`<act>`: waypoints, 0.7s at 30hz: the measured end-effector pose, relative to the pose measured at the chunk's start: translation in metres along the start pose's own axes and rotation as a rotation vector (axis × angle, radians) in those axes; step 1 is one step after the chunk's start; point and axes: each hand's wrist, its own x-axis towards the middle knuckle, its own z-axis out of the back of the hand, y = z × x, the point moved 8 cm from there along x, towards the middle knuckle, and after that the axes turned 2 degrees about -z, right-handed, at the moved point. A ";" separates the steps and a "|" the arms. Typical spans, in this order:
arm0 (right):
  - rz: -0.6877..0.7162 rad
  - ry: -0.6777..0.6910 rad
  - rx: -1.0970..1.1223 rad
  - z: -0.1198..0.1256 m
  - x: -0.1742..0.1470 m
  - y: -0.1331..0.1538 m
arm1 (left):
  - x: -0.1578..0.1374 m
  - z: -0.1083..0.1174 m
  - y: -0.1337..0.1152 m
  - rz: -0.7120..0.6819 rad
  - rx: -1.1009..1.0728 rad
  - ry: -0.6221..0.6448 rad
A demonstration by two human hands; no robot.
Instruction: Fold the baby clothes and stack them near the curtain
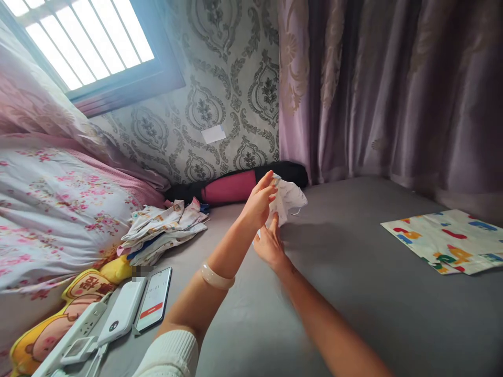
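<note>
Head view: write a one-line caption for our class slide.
Left hand and right hand on a white cloth over a grey sheet, piled clothes to the left.

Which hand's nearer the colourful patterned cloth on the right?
Right hand, slightly: it's low, left of the patterned cloth; the left hand is higher and a little further left.

Reads 00, then 01, in faint digits on the screen of the phone (153,299), with the last pair too dim to trust. Shows dark red Chinese characters on the yellow cushion (89,284), too unclear to read. Bears tiny illegible marks in the dark oval on the power bank (123,303).
</note>
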 end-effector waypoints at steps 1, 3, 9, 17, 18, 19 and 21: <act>0.003 -0.003 -0.001 -0.002 0.003 0.002 | -0.003 -0.002 0.000 0.014 -0.034 0.001; 0.042 -0.034 0.013 -0.004 0.008 0.005 | -0.009 -0.004 -0.001 0.032 -0.094 0.007; 0.151 -0.205 0.205 0.002 0.020 -0.012 | -0.017 0.009 -0.009 0.002 -0.176 0.008; 0.060 -0.038 0.316 0.054 0.032 -0.046 | -0.006 0.078 -0.008 -0.217 0.114 -0.210; 0.011 -0.059 0.342 0.062 0.031 -0.050 | -0.006 0.085 -0.005 -0.235 0.159 -0.244; -0.031 -0.088 0.368 0.069 0.031 -0.054 | -0.006 0.092 -0.001 -0.245 0.211 -0.277; -0.078 -0.137 0.394 0.078 0.030 -0.058 | -0.007 0.101 0.007 -0.260 0.324 -0.338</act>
